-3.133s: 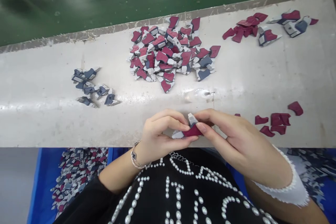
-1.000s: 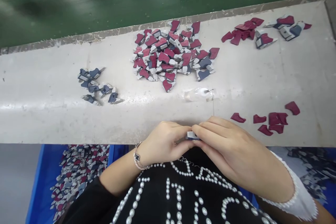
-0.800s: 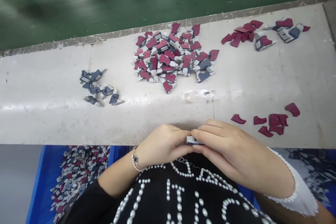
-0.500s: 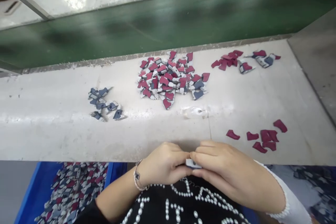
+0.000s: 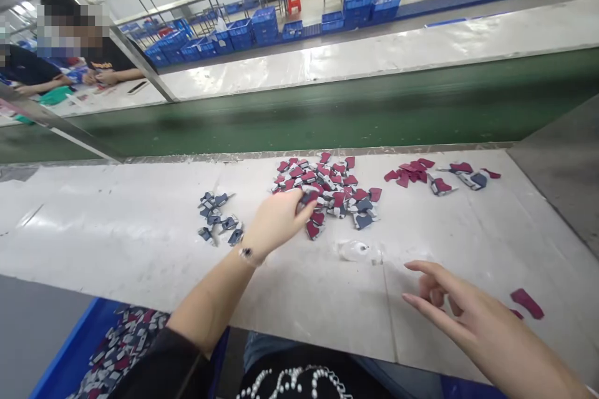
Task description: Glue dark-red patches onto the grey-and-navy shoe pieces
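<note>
- At the near edge of the central heap of red, white and blue-grey parts (image 5: 327,190), the left hand (image 5: 277,222) has its grip closed, fingertips pinched on one part (image 5: 306,197) at the heap's margin.
- Over the table (image 5: 116,243), nearer the body, the right hand (image 5: 461,312) hovers with fingers spread and its grip open, holding nothing; loose red pieces (image 5: 527,302) lie just beside it.
- Between the hands lies a small clear plastic bottle (image 5: 356,251).
- To the left, a small group of blue-grey parts (image 5: 218,224); far right, further red pieces and assembled parts (image 5: 435,176).
- Below the table edge, a blue bin of parts (image 5: 112,349).
- Judged progress: most of the heap is unprocessed.
- Beyond the green conveyor belt (image 5: 327,112), another person (image 5: 93,56) is seated.
</note>
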A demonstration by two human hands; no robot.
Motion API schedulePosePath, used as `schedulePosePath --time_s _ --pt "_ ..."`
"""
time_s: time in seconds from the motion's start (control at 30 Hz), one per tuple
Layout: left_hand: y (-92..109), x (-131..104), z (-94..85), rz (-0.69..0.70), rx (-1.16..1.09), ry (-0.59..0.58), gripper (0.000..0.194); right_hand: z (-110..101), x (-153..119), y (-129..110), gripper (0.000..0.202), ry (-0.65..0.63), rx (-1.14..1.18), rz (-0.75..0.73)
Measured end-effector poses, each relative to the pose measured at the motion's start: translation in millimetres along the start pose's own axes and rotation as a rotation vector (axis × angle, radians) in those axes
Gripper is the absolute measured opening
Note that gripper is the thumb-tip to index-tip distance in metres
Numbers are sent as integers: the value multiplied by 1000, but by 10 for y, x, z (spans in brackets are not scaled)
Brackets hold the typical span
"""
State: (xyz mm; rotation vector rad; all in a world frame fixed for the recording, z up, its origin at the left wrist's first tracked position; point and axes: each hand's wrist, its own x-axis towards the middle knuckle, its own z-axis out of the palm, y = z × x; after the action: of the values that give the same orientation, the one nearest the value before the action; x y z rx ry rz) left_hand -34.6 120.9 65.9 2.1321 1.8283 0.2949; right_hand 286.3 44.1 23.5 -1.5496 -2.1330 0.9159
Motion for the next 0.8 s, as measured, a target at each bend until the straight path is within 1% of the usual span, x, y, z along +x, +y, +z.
schedulePosePath --time_s 0.1,0.17,0.2,0.27,0.3,0.37,0.4,0.47,0.5,0.57,0.6,0.67,0.73,0.8 --pt "29 366 0 -22 76 7 36 57 -105 366 41 23 -105 -12" --pt "16 488 -4 -52 105 18 37 137 -192 570 45 37 -108 -2" --pt "-17 504 -28 -75 114 32 39 178 -229 653 46 48 -92 12" --pt "-159 445 -131 -141 123 73 44 239 -274 778 45 43 -51 38" --pt "-266 372 -202 -185 126 95 45 255 -281 819 42 29 -35 40" --pt "-533 148 -349 -286 133 117 41 260 -265 849 35 -12 -20 25" --pt "-677 6 -406 -332 132 103 36 255 -244 833 33 -12 -25 19" --pt "-938 -306 -449 -392 101 12 30 245 -173 726 36 18 -39 8" --pt "-1039 -460 -429 -409 82 -23 29 249 -120 635 40 27 -42 7" --pt "-1164 -723 -311 -423 44 -36 30 290 28 401 50 15 -19 0" --pt "-1188 -821 -224 -422 21 -27 32 331 123 274 54 4 5 -2" --pt "-1177 -943 -28 -406 -26 9 32 443 333 48 59 -29 70 -27" --pt "-1121 -992 154 -381 -76 54 30 558 520 -106 54 -53 117 -56" --pt "-1053 -1015 284 -361 -118 100 34 622 623 -185 49 -76 161 -64"
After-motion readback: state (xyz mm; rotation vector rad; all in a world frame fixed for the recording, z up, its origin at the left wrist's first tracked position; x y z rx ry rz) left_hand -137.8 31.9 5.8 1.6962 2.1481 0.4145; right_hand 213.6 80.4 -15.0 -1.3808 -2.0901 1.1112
